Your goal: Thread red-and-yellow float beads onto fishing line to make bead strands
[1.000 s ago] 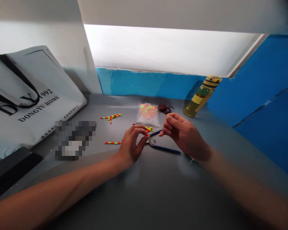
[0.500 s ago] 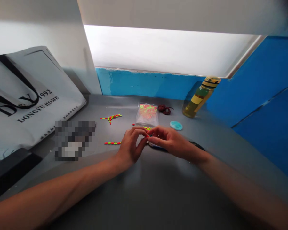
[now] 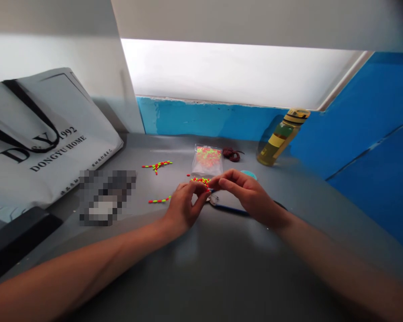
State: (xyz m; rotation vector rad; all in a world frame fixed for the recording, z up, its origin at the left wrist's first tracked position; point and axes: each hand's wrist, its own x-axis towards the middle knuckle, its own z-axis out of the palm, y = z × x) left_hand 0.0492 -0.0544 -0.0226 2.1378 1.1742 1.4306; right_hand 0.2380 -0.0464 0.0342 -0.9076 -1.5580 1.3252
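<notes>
Neon beads [image 3: 200, 180] sit pinched between left fingers [image 3: 196, 190] and right fingers [image 3: 223, 182], held clear of the pliers [image 3: 231, 209] just below.

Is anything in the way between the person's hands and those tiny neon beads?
Nothing visible: the left hand and right hand touch the neon beads; the blue-handled pliers lie below them, not between.

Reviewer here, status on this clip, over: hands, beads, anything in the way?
Left hand and right hand meeting at the fingertips, pinching a short row of neon red-and-yellow oval beads. Blue-handled pliers lying just under the hands, not blocking.
</notes>
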